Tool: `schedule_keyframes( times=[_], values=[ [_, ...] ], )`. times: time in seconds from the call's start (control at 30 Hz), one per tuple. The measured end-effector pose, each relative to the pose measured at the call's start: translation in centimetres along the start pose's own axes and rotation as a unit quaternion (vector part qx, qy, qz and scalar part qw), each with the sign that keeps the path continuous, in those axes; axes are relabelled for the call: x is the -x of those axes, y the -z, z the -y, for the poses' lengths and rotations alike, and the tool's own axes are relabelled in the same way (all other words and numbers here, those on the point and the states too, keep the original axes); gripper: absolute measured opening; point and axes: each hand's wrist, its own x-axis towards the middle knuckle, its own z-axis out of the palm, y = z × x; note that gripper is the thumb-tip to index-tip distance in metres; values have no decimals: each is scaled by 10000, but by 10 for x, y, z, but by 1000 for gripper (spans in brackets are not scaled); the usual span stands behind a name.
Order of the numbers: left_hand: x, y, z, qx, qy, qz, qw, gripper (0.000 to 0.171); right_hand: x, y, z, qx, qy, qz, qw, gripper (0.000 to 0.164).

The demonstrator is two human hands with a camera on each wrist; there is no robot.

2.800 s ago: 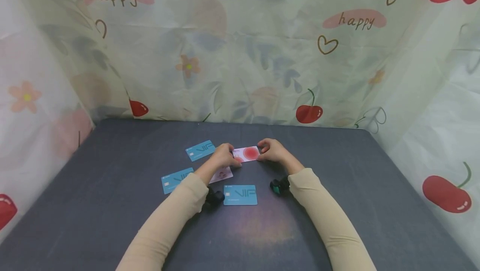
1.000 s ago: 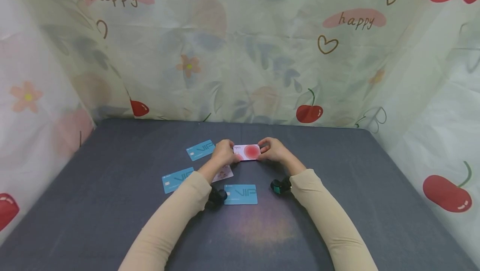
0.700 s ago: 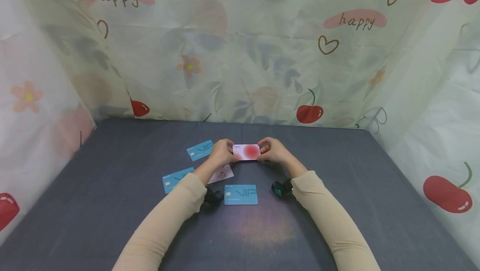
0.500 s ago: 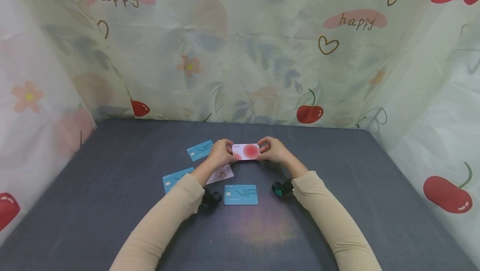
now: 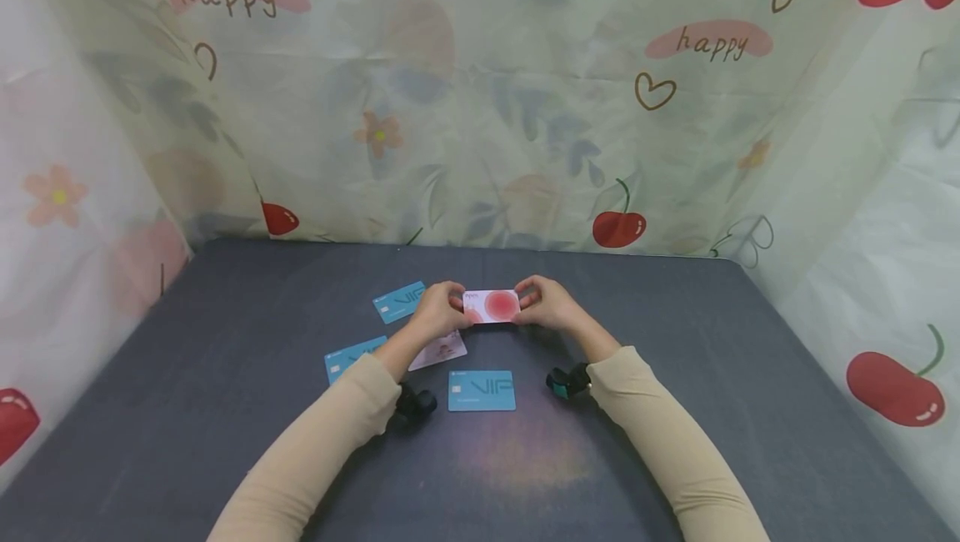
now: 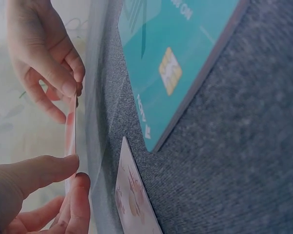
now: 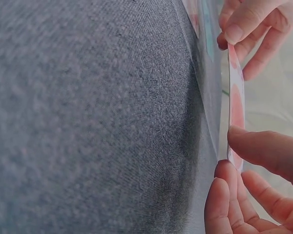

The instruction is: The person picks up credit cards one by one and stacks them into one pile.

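Curtained booth (image 5: 847, 225), cherry-print sheets (image 5: 495, 133), dark table (image 5: 187, 409)

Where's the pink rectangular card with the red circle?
Head view, centre: the red-circle card is held between left grip and right grip, beyond the nearest blue rectangular VIP card.

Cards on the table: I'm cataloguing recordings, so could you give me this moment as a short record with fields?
Held: white card with a red circle
Left grip: thumb and fingers pinch the held card's left end
Right grip: thumb and fingers pinch its right end
Lying flat: front blue card, far blue card, left blue card, pale pink card
Surface: dark grey table
Backdrop: cloth printed with cherries
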Motion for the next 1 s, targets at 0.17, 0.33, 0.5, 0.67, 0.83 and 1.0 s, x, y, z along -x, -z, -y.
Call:
schedule_keyframes(
  times=[0.17, 0.33, 0.5, 0.67, 0.83, 1.0],
  values=[
    [1, 0, 1, 9, -3, 34, 10000, 53, 1, 0, -1, -4, 30, 10, 10000, 51],
    [3, 1, 1, 40, 76, 71, 9999, 54, 2, 1, -2, -62, 44, 51, 10000, 52],
    [4, 1, 2, 85, 41, 72, 9999, 55, 5, 1, -2, -128, 97, 74, 9998, 52],
    [6, 2, 4, 158, 99, 109, 9998, 55, 7, 0, -2, -155, 99, 82, 9998, 52],
    [8, 3, 5, 256, 85, 152, 9995, 55, 11, 0, 0, -180, 133, 115, 9997, 52],
    [10, 3, 7, 297, -29, 140, 9995, 56, 13, 1, -1, -229, 160, 144, 9995, 52]
  ],
)
